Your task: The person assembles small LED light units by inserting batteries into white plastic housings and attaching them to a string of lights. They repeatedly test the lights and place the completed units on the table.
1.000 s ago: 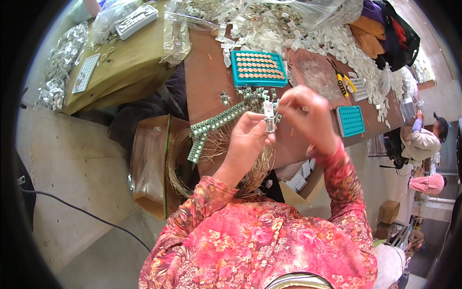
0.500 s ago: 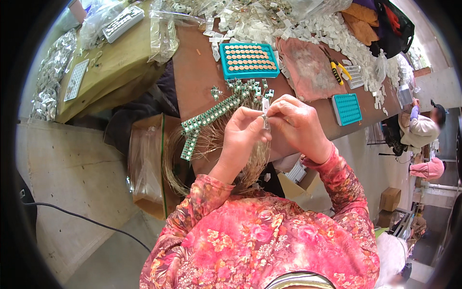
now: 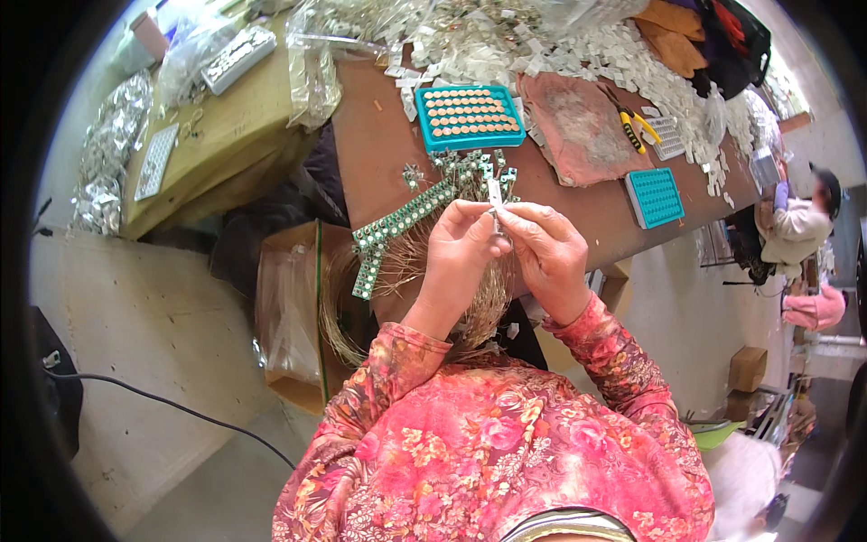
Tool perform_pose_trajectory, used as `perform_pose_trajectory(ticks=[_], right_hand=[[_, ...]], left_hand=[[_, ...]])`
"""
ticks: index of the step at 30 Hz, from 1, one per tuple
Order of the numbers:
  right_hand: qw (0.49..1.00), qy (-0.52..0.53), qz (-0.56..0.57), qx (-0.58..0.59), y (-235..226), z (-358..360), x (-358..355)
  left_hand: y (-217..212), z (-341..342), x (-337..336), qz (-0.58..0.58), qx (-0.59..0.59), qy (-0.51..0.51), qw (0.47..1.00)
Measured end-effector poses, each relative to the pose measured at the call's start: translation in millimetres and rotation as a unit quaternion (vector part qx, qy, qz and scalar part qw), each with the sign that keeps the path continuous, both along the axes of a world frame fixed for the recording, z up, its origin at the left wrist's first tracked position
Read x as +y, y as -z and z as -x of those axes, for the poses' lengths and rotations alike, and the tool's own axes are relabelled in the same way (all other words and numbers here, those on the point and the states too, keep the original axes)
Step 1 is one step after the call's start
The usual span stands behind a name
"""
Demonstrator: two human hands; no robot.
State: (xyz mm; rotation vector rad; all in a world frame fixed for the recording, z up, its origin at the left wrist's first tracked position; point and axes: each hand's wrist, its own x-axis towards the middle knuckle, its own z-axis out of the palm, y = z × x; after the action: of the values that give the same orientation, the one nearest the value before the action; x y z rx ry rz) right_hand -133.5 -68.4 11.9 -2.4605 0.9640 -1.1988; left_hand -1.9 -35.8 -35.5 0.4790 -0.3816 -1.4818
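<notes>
Fingertips of my left hand (image 3: 459,253) and my right hand (image 3: 547,255) meet just past the table's front edge. Pinched between them is a small white plastic case (image 3: 494,191), its upper end showing above the fingers. Fingers cover its lower part, so I cannot tell what is inside. Just left of my left hand lie rows of small green circuit boards (image 3: 406,212). Thin copper-coloured wires (image 3: 343,303) trail from them in a long bundle below my hands. Beyond stands a teal tray (image 3: 474,142) with rows of round copper-coloured discs.
A second teal tray (image 3: 654,198) sits at the right, near yellow-handled pliers (image 3: 637,131) and a pink cloth (image 3: 578,126). White plastic pieces (image 3: 578,41) pile along the back. At left, an open cardboard box (image 3: 289,316) stands below the table. A co-worker (image 3: 799,221) is at far right.
My right hand has turned and its wrist has drawn in toward my left hand. Both hands still pinch the white case. The whole view has shifted slightly.
</notes>
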Motion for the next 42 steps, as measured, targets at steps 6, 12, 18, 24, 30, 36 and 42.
perform_pose_trajectory(ticks=[6, 12, 18, 24, 30, 36, 42], right_hand=[[0.905, -0.043, -0.324, -0.273, -7.8, 4.3, 9.7], [0.816, -0.080, -0.446, -0.358, -19.9, 12.4, 21.3], [0.770, -0.095, -0.531, -0.341, -32.7, 31.2, 11.4], [0.982, 0.057, -0.070, -0.163, -20.1, 16.9, 22.7], [0.994, -0.069, 0.050, -0.065, -24.7, 24.3, 16.2], [0.991, -0.100, 0.086, -0.004, -24.4, 28.1, 4.4], [0.991, -0.099, 0.083, 0.029, -27.5, 34.5, -2.8]], left_hand=[[-10.2, 3.1, 4.4, 0.041, -0.009, 0.031, 0.999], [-24.1, 8.5, 15.7, 0.050, -0.041, 0.055, 0.996], [-31.9, 11.7, 25.8, 0.017, 0.015, 0.133, 0.991], [-35.5, 16.3, 28.1, -0.032, 0.075, 0.119, 0.990], [-46.3, 11.8, 30.7, -0.015, 0.085, 0.137, 0.987], [-45.6, 15.2, 30.2, -0.064, 0.080, 0.149, 0.984], [-49.1, 11.7, 32.3, -0.074, -0.003, 0.151, 0.986]])
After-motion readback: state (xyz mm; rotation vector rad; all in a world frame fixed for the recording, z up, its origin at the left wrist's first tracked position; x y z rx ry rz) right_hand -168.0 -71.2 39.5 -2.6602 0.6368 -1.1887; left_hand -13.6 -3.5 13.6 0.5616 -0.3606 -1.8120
